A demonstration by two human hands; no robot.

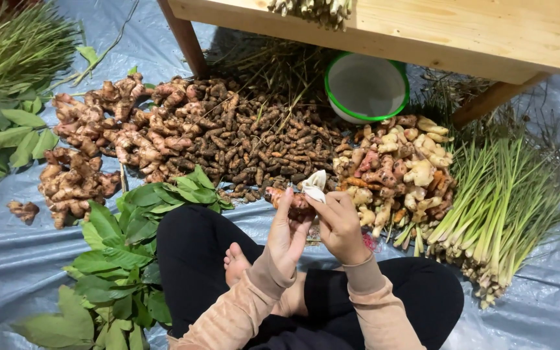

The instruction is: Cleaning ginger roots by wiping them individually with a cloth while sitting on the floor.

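While you sit cross-legged on the grey tarp, your left hand and right hand both pinch a small white plastic bag, just near the turmeric pile. Keep fingertips at its mouth, pulling evenly; ginger lies right.

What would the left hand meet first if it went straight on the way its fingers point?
Probably the pile of small dark brown roots ahead: the left hand points up and away, past the white piece it touches. Depth is unclear.
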